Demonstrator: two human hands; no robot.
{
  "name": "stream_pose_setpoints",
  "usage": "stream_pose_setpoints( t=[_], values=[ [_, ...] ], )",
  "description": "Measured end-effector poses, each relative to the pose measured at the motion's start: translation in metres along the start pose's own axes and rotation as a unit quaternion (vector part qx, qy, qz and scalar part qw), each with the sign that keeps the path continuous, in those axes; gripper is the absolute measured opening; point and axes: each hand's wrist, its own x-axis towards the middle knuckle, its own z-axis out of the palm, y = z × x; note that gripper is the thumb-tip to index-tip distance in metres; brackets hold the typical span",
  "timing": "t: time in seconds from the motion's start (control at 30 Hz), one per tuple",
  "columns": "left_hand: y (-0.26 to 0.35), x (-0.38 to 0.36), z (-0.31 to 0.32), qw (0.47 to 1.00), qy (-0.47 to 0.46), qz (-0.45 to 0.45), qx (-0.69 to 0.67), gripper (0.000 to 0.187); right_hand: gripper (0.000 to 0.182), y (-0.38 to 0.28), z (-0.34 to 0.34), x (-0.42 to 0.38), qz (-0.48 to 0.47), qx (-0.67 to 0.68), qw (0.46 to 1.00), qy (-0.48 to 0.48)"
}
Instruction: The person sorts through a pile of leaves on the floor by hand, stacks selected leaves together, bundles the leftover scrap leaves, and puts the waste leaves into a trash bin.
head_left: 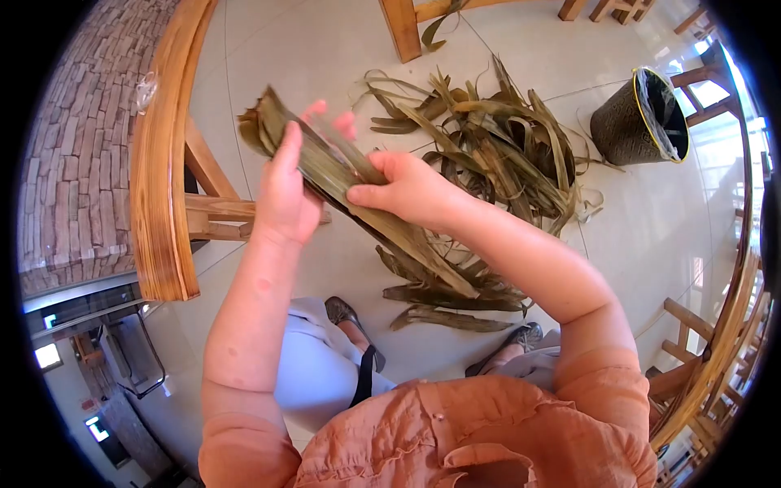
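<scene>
A bundle of long, flat, green-brown leaves [382, 224] slants from upper left to lower right in front of my body. My left hand [294, 183] is wrapped round its upper part, thumb on top and fingertips showing on the far side. Further down the bundle, my right hand [399, 189] pinches the leaves between thumb and fingers. Beyond my right hand, a large loose heap of similar leaves [512, 150] lies on the tiled floor. A few more flat leaves [455, 317] lie on the floor near my feet, partly under the bundle's lower end.
A patterned dark bin [626, 122] with a clear liner stands at the upper right. On the left is a wooden bench [163, 163] beside a stone-patterned surface [81, 146]. A wooden table leg [400, 31] stands at the top, and wooden furniture [724, 325] lines the right side.
</scene>
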Motion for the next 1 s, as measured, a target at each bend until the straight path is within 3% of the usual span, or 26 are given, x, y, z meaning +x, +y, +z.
stream_pose_setpoints(
  t=[0.13, 0.27, 0.37, 0.4, 0.47, 0.57, 0.63, 0.77, 0.87, 0.9, 1.0],
  values=[
    [0.003, 0.008, -0.017, 0.99, 0.078, 0.112, 0.038, 0.04, 0.019, 0.015, -0.006, -0.02, 0.092, 0.031, 0.993, -0.068],
    [0.019, 0.003, -0.029, 0.983, 0.116, 0.14, 0.007, 0.036, 0.018, 0.08, -0.012, -0.034, 0.147, 0.03, 0.986, -0.065],
    [0.032, 0.004, -0.039, 0.967, 0.198, 0.153, 0.04, 0.032, 0.02, 0.111, -0.021, -0.047, 0.171, -0.175, 0.968, -0.058],
    [0.035, 0.005, -0.043, 0.964, 0.21, 0.158, 0.044, 0.031, 0.021, 0.136, -0.025, -0.052, 0.124, -0.345, 0.926, -0.085],
    [0.042, 0.006, -0.057, 0.962, 0.204, 0.174, 0.051, 0.031, 0.023, 0.18, -0.038, -0.066, 0.019, -0.645, 0.752, -0.135],
    [0.047, 0.003, -0.055, 0.955, 0.217, 0.19, 0.067, 0.029, 0.028, 0.163, -0.067, -0.067, 0.143, -0.659, 0.688, -0.269],
    [0.047, -0.001, -0.055, 0.962, 0.199, 0.182, 0.052, 0.027, 0.036, 0.155, -0.097, -0.059, 0.048, -0.573, 0.814, -0.086],
    [0.035, -0.006, -0.04, 0.973, 0.156, 0.152, 0.071, 0.026, 0.026, 0.137, -0.142, -0.041, -0.005, -0.57, 0.791, 0.221],
    [0.023, -0.011, -0.028, 0.982, 0.12, 0.12, 0.082, 0.026, 0.032, 0.142, -0.146, -0.03, -0.064, -0.635, 0.719, 0.277],
    [0.021, -0.012, -0.024, 0.986, 0.107, 0.102, 0.081, 0.026, 0.034, 0.149, -0.151, -0.025, -0.081, -0.651, 0.711, 0.254],
    [0.019, -0.015, -0.02, 0.988, 0.078, 0.075, 0.112, 0.026, 0.031, 0.158, -0.169, 0.002, 0.107, -0.567, 0.794, 0.188]
  ],
)
